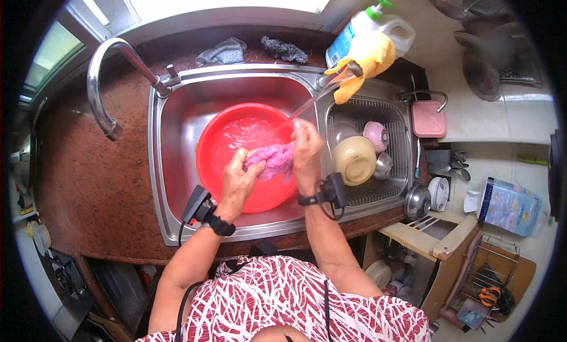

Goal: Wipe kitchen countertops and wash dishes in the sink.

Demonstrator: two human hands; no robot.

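A wet pink cloth [272, 160] is stretched between my two hands, above a red plastic basin [208, 182] of water. My left hand [239, 173] pinches its left end between thumb and fingers. At the cloth's right end, my right hand [305, 142] has its fingers bunched around the fabric, partly hiding it. A stream of water [305, 106] runs slantwise from a faucet spout [352, 69] at the upper right into the basin, passing close by my right fingertips. The basin stands in the left bowl of a stainless steel sink [177, 111].
Upturned bowls, one of them cream [354, 160], lie in the rack-lined right sink bowl [367, 196]. A yellow cloth [372, 54] drapes by the spout, before a pump bottle [350, 32]. A second curved faucet [95, 85] stands left. A grey rag [223, 52] and scourer [283, 49] lie behind.
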